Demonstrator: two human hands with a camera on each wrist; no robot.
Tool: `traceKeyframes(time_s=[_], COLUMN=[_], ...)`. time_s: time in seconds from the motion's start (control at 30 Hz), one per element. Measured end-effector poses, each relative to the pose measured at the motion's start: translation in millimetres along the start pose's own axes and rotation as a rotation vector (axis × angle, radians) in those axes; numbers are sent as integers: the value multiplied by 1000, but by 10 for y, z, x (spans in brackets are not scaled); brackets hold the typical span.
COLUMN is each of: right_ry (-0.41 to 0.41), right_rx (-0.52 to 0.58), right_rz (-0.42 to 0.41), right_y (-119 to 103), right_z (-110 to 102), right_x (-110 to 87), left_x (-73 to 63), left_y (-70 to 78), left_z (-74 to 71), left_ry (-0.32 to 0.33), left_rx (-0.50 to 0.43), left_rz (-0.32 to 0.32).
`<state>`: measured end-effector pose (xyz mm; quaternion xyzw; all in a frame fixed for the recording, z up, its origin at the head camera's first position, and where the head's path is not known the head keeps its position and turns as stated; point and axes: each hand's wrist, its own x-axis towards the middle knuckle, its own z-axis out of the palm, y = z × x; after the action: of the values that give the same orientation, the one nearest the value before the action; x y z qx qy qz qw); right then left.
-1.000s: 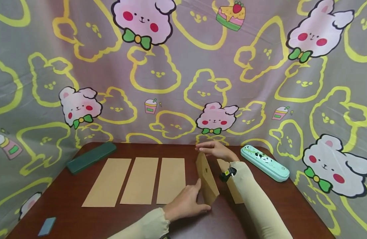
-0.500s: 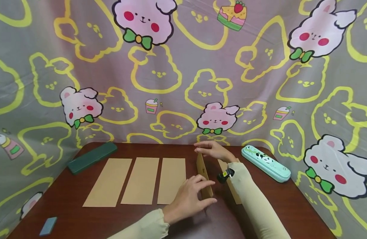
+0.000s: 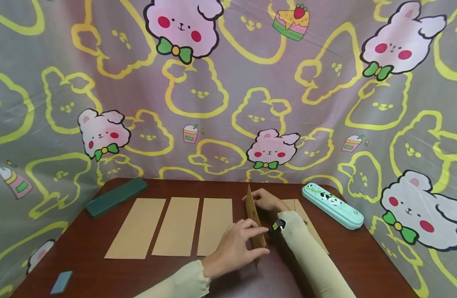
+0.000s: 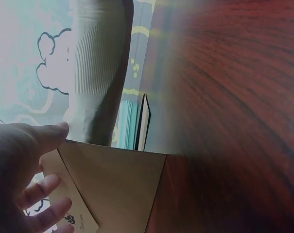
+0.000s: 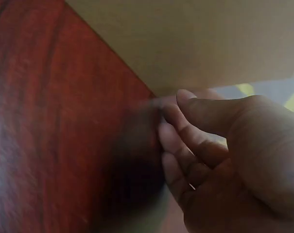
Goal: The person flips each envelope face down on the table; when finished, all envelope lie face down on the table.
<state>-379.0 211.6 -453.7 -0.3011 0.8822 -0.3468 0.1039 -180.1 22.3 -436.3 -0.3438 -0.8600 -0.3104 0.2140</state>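
Observation:
A brown paper envelope [image 3: 252, 215] stands on its long edge on the table, seen almost edge-on in the head view. My left hand [image 3: 233, 248] is at its near end, fingers loosely spread. In the left wrist view the thumb lies at the envelope's edge and the other fingers lie before the flap, which bears small dark print. My right hand [image 3: 264, 200] holds the far end, fingertips showing round the edge; in the right wrist view the curled fingers and thumb [image 5: 210, 114] meet at a corner of the envelope's plain face.
Several more brown envelopes lie flat: plain ones [image 3: 135, 227] in a row to the left, and one with print [image 3: 311, 227] partly under the right sleeve. A dark green box [image 3: 116, 198], a mint panda pencil case [image 3: 332, 205] and a small blue block [image 3: 61, 282] lie around them.
The envelope has turned more edge-on. My left fingers lifted and spread along its near end. My right hand came down from its top edge to the far end, uncovering print on the right-hand envelope.

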Motion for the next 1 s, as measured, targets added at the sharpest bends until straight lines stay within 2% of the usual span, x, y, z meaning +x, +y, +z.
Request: traceKeyframes(time_s=[0.1, 0.2, 0.37, 0.43, 0.57, 0.67, 0.77, 0.9, 1.0], right_ry=[10, 8, -5, 25, 136, 195, 212, 210, 211], right_rx=[-14, 14, 249, 324, 431, 565, 686, 753, 758], right_rz=[-36, -10, 58, 79, 146, 229, 277, 273, 269], right_y=[20, 1, 25, 48, 92, 126, 151, 148, 137], right_z=[19, -20, -125, -157, -232, -313, -390, -472, -517], right_x=[23, 7, -56, -87, -148, -197, -241, -283, -312], left_x=[11, 30, 42, 29, -1, -26, -70, -133, -180], left_y=[-8, -19, -74, -110, -182, -225, -255, -281, -298], left_z=[-9, -46, -181, -244, -351, -391, -404, -400, -370], left_ry=[-1, -3, 27, 51, 71, 59, 43, 18, -13], left_rx=[15, 28, 7, -1, -7, 0, 12, 21, 31], left_rz=[5, 3, 16, 20, 0, -27, -60, -95, -106])
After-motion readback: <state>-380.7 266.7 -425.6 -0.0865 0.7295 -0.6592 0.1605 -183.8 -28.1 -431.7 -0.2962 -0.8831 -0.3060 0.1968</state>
